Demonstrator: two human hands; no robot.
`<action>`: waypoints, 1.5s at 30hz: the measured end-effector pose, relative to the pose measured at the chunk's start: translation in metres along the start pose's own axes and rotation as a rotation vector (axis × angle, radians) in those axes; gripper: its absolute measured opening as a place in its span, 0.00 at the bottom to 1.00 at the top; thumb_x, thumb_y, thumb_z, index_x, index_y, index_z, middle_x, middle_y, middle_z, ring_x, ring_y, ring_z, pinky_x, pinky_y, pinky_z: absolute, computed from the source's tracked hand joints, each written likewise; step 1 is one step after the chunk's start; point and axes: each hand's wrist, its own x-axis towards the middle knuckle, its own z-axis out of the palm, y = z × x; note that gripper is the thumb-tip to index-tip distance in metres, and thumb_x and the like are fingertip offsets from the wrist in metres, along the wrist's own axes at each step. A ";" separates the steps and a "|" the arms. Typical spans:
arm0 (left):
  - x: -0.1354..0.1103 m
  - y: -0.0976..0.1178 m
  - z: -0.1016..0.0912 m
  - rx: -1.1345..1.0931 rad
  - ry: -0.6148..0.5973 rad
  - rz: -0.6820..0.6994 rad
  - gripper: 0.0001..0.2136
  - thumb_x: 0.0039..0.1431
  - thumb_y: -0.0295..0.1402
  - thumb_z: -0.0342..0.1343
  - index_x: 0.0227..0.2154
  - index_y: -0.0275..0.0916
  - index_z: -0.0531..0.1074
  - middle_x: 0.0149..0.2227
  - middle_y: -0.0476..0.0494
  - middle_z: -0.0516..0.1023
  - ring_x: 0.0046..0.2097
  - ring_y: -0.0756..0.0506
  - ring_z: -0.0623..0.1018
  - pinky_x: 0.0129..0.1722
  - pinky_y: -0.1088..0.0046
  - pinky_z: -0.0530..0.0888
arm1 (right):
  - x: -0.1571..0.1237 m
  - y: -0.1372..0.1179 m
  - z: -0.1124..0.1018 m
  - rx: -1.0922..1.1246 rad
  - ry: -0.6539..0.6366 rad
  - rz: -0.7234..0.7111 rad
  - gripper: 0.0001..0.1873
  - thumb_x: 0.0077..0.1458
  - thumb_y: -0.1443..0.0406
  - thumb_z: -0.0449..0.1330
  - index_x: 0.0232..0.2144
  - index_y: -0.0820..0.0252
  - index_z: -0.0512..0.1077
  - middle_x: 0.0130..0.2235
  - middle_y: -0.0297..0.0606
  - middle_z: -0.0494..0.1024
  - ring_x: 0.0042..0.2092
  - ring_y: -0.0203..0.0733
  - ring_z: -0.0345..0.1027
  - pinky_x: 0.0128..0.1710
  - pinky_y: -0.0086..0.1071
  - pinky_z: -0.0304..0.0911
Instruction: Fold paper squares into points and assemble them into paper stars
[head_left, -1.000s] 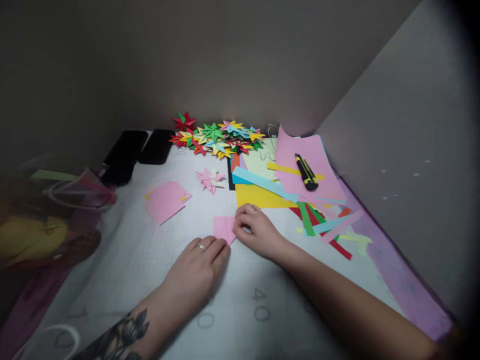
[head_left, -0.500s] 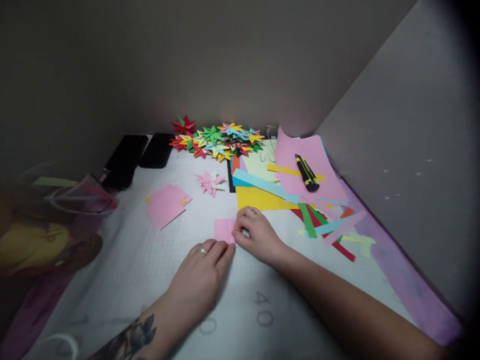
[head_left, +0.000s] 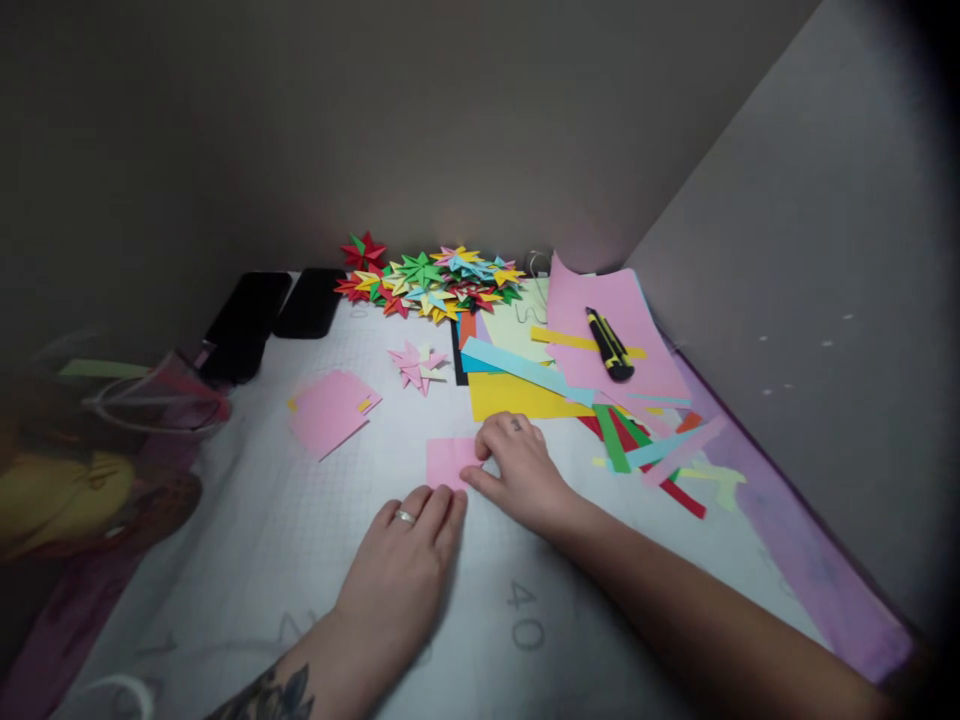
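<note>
A small folded pink paper square point(head_left: 448, 461) lies flat on the white gridded cutting mat point(head_left: 300, 520). My left hand point(head_left: 409, 560), with a ring on one finger, rests palm down, its fingertips pressing the paper's near edge. My right hand point(head_left: 519, 468) lies on the paper's right edge with fingers curled over it and the thumb stretched along the near corner. Neither hand lifts the paper off the mat.
A heap of coloured paper stars point(head_left: 431, 275) sits at the back, a pink star point(head_left: 414, 365) in front of it. Pink squares point(head_left: 328, 410) lie left. Coloured sheets and strips point(head_left: 570, 380) with a yellow-black cutter point(head_left: 609, 345) lie right. Two dark phones point(head_left: 274, 305) lie back left.
My right hand has gone from a pinch at the paper's right edge to lying flatter over it, thumb extended. My left hand stays put on the near edge.
</note>
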 end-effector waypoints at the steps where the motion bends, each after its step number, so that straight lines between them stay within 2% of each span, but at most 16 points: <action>1: -0.001 0.000 0.000 -0.001 -0.004 0.001 0.23 0.56 0.21 0.45 0.56 0.34 0.61 0.51 0.36 0.71 0.49 0.40 0.70 0.42 0.63 0.70 | 0.000 0.002 -0.001 -0.028 0.024 0.031 0.10 0.49 0.62 0.62 0.28 0.57 0.63 0.35 0.36 0.68 0.41 0.46 0.59 0.40 0.40 0.55; 3: -0.001 -0.001 0.000 -0.007 -0.006 0.001 0.23 0.56 0.21 0.44 0.56 0.33 0.61 0.51 0.36 0.71 0.49 0.39 0.70 0.43 0.62 0.70 | 0.000 0.005 -0.003 -0.059 0.094 0.064 0.09 0.50 0.63 0.61 0.27 0.57 0.63 0.34 0.37 0.68 0.40 0.46 0.60 0.40 0.40 0.55; 5: -0.001 -0.002 0.000 -0.022 -0.003 0.013 0.24 0.55 0.20 0.44 0.56 0.33 0.61 0.52 0.36 0.71 0.49 0.39 0.69 0.44 0.62 0.70 | -0.002 0.007 -0.004 -0.019 0.167 0.000 0.05 0.53 0.66 0.58 0.27 0.58 0.64 0.33 0.37 0.69 0.38 0.45 0.61 0.39 0.39 0.57; 7: 0.000 -0.004 0.001 -0.048 0.008 0.029 0.24 0.55 0.19 0.44 0.56 0.33 0.61 0.51 0.35 0.71 0.49 0.39 0.69 0.45 0.62 0.70 | -0.005 0.007 -0.005 0.080 0.186 -0.178 0.04 0.55 0.70 0.53 0.29 0.58 0.66 0.32 0.38 0.70 0.37 0.42 0.63 0.39 0.37 0.60; 9: 0.000 -0.007 0.000 -0.085 0.029 0.033 0.25 0.53 0.19 0.44 0.56 0.32 0.61 0.51 0.35 0.71 0.48 0.40 0.69 0.45 0.61 0.70 | -0.010 0.006 -0.006 0.149 0.139 -0.378 0.07 0.55 0.72 0.51 0.33 0.59 0.68 0.33 0.39 0.71 0.37 0.40 0.65 0.38 0.33 0.63; 12: -0.001 -0.015 0.000 -0.149 0.104 0.013 0.26 0.49 0.18 0.46 0.54 0.32 0.62 0.50 0.34 0.70 0.47 0.40 0.69 0.44 0.61 0.71 | -0.013 0.005 -0.006 0.111 0.062 -0.511 0.11 0.56 0.73 0.51 0.38 0.59 0.70 0.35 0.41 0.73 0.39 0.40 0.67 0.37 0.32 0.65; 14: -0.001 -0.023 0.000 -0.174 0.189 0.003 0.25 0.48 0.18 0.48 0.52 0.33 0.64 0.48 0.35 0.70 0.45 0.40 0.69 0.42 0.61 0.71 | -0.013 0.006 -0.005 0.066 0.045 -0.517 0.12 0.56 0.73 0.50 0.38 0.59 0.71 0.35 0.41 0.74 0.39 0.41 0.67 0.38 0.33 0.65; 17: 0.002 -0.032 0.002 -0.155 0.315 -0.029 0.20 0.53 0.18 0.46 0.48 0.37 0.68 0.46 0.38 0.71 0.44 0.41 0.69 0.39 0.64 0.71 | -0.010 0.008 -0.005 0.026 0.019 -0.517 0.13 0.55 0.74 0.51 0.38 0.59 0.72 0.35 0.41 0.75 0.39 0.41 0.66 0.38 0.35 0.65; 24: 0.012 -0.038 0.003 -0.180 0.427 0.045 0.09 0.59 0.24 0.49 0.37 0.38 0.74 0.43 0.41 0.74 0.43 0.43 0.69 0.39 0.65 0.70 | -0.007 0.007 -0.002 0.013 0.026 -0.565 0.13 0.55 0.74 0.51 0.37 0.62 0.74 0.36 0.42 0.77 0.38 0.42 0.65 0.37 0.35 0.65; 27: 0.009 -0.040 0.002 -0.155 0.410 0.108 0.09 0.60 0.25 0.49 0.37 0.38 0.74 0.40 0.42 0.76 0.42 0.42 0.70 0.39 0.64 0.70 | -0.007 0.006 -0.001 0.006 0.019 -0.600 0.13 0.54 0.74 0.52 0.38 0.61 0.73 0.38 0.41 0.77 0.38 0.42 0.65 0.39 0.36 0.65; 30: 0.007 -0.042 0.002 -0.176 0.333 0.140 0.09 0.60 0.26 0.50 0.39 0.38 0.74 0.39 0.42 0.76 0.42 0.42 0.70 0.39 0.64 0.69 | -0.007 0.007 -0.003 -0.016 -0.030 -0.621 0.14 0.54 0.74 0.52 0.39 0.60 0.73 0.39 0.41 0.76 0.40 0.42 0.65 0.41 0.38 0.64; 34: 0.008 -0.043 0.002 -0.316 0.253 0.080 0.09 0.60 0.28 0.50 0.39 0.39 0.74 0.38 0.43 0.76 0.40 0.44 0.70 0.38 0.65 0.69 | -0.009 0.010 -0.012 -0.029 -0.120 -0.641 0.16 0.52 0.74 0.53 0.40 0.55 0.74 0.43 0.41 0.75 0.44 0.44 0.64 0.44 0.40 0.62; 38: 0.011 -0.044 0.001 -0.446 0.248 0.021 0.08 0.60 0.29 0.50 0.38 0.40 0.75 0.36 0.43 0.76 0.39 0.46 0.71 0.38 0.67 0.70 | -0.011 0.010 -0.017 0.031 -0.167 -0.639 0.17 0.51 0.75 0.54 0.38 0.53 0.74 0.45 0.38 0.75 0.46 0.44 0.64 0.46 0.41 0.61; 40: 0.012 -0.045 0.002 -0.461 0.257 0.033 0.08 0.60 0.29 0.51 0.38 0.40 0.75 0.36 0.44 0.76 0.39 0.47 0.71 0.38 0.68 0.69 | -0.009 0.009 -0.015 0.102 -0.173 -0.603 0.17 0.52 0.75 0.53 0.41 0.55 0.73 0.43 0.39 0.75 0.46 0.43 0.64 0.47 0.40 0.61; 43: 0.012 -0.047 0.004 -0.441 0.249 0.076 0.08 0.61 0.29 0.50 0.37 0.41 0.75 0.37 0.44 0.76 0.40 0.46 0.71 0.39 0.67 0.69 | -0.004 0.005 -0.009 0.135 -0.121 -0.468 0.17 0.55 0.72 0.53 0.47 0.59 0.69 0.47 0.45 0.73 0.48 0.45 0.62 0.49 0.43 0.61; 45: 0.011 -0.047 0.005 -0.409 0.229 0.092 0.09 0.61 0.28 0.50 0.38 0.42 0.74 0.39 0.45 0.76 0.41 0.46 0.71 0.40 0.67 0.68 | 0.000 0.002 -0.005 0.116 -0.109 -0.384 0.14 0.56 0.69 0.54 0.46 0.59 0.69 0.48 0.46 0.71 0.50 0.47 0.61 0.50 0.45 0.60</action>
